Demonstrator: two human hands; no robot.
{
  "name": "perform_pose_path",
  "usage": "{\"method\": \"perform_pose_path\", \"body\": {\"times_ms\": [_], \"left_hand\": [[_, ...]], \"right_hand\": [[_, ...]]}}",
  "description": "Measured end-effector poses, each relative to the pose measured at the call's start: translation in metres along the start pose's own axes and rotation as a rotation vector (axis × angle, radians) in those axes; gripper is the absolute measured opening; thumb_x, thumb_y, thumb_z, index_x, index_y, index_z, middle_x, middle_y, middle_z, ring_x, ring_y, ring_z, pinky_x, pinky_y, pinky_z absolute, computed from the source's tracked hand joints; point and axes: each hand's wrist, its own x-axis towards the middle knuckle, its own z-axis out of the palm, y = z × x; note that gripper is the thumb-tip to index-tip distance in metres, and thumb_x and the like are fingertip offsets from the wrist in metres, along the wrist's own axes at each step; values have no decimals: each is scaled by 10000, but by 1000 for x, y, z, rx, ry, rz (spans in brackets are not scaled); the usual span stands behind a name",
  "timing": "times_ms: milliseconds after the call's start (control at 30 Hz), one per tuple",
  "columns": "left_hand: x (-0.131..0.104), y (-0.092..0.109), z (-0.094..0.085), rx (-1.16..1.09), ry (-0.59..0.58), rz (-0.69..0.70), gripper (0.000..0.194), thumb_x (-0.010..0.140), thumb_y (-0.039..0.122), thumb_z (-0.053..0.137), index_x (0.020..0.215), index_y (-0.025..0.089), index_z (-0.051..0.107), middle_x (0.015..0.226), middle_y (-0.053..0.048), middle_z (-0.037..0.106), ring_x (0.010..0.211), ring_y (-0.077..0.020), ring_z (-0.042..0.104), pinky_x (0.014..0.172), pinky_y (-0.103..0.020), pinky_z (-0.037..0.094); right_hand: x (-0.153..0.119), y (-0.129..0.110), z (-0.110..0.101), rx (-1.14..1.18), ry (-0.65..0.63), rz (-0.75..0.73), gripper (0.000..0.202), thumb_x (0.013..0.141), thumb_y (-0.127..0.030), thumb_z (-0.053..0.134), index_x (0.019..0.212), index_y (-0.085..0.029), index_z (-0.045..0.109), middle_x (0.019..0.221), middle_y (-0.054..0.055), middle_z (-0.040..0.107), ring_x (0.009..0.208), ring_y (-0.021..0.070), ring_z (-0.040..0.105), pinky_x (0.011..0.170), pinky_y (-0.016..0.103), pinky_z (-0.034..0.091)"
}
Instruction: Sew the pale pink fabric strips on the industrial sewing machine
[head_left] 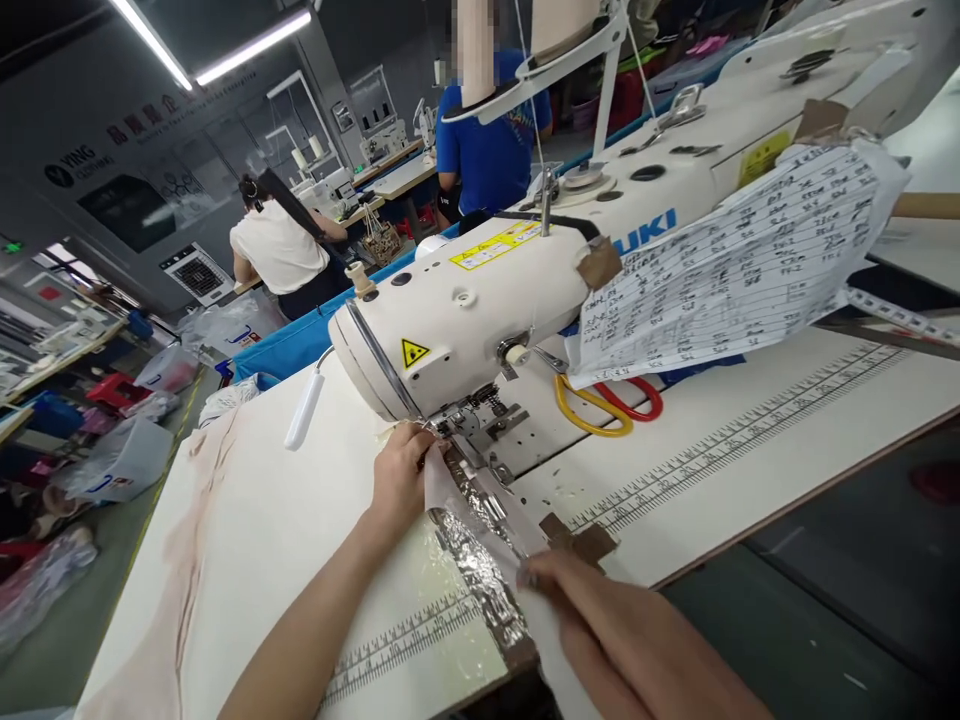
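A white sewing machine (480,290) stands on the work table (750,440). A strip of pale fabric with a shiny silver sequined edge (480,560) runs from the table's near edge up under the presser foot (469,425). My left hand (401,475) presses the fabric down just left of the presser foot. My right hand (592,610) pinches the near end of the strip at the table's front edge.
Scissors with red and yellow handles (611,405) lie behind the machine's needle plate. A printed paper sheet (735,270) is taped to the machine arm. More pale cloth (202,520) drapes over the table's left side. Two people (285,250) sit at machines further back.
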Motion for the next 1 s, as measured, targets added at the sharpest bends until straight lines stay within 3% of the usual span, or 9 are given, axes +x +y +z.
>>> {"method": "perform_pose_path", "body": {"times_ms": [133,267,533,1000], "left_hand": [[2,-4,2,-146,-13,-33,216,930,329,541,797,201,652,820,-39,661,775,-169,622,683,-277,499],[5,-5,1,-211,-39,-73,262,925,385,535,769,209,651,782,-38,658,763,-172,625,674,-277,497],[6,-6,0,-252,-69,-138,209,891,346,572,758,207,655,761,-27,666,710,-164,606,639,-268,453],[5,-8,1,-276,-107,-205,176,860,331,578,770,202,656,762,-35,664,714,-180,605,643,-282,457]], "right_hand": [[16,32,11,-264,51,23,225,989,-184,318,1063,-168,530,660,-3,658,455,157,604,380,238,405],[32,48,29,-438,179,-105,307,1028,-203,283,1128,-109,557,807,67,724,569,152,673,423,225,434],[41,51,41,-483,213,-195,368,1025,-175,283,1111,-90,631,875,72,740,673,142,685,516,247,459],[43,55,45,-520,202,-222,396,1041,-176,263,1130,-82,637,926,75,742,684,123,683,485,238,434]]}}
